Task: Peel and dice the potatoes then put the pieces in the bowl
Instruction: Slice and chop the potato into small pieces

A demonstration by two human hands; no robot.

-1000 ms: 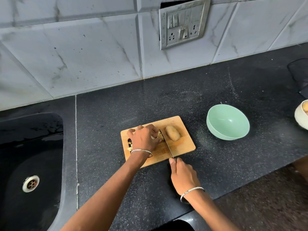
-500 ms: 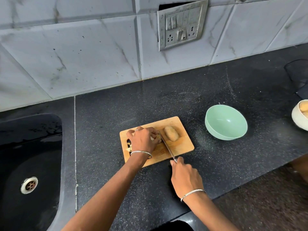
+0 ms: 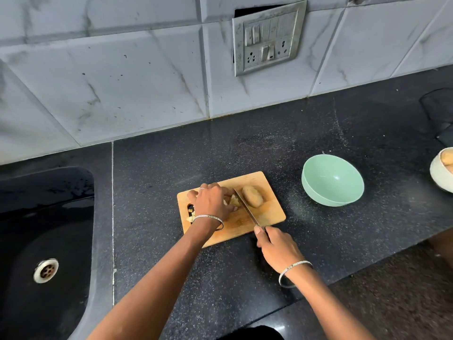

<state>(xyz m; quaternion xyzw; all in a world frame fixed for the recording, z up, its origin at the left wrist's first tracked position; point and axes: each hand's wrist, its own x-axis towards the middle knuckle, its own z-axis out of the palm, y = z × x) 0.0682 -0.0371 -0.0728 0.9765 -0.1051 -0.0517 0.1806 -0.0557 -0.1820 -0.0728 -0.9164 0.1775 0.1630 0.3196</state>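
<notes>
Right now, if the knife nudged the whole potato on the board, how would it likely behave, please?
The potato is oblong and rounded, so it would probably rock or roll rather than slide. It looks solid, so likely stiff and fairly heavy. Nothing steadies it beside the knife.

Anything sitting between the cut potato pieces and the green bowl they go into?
Yes: the knife and a whole potato lie on the board right of the pieces, toward the bowl. Between board and bowl nothing visible stands.
</notes>
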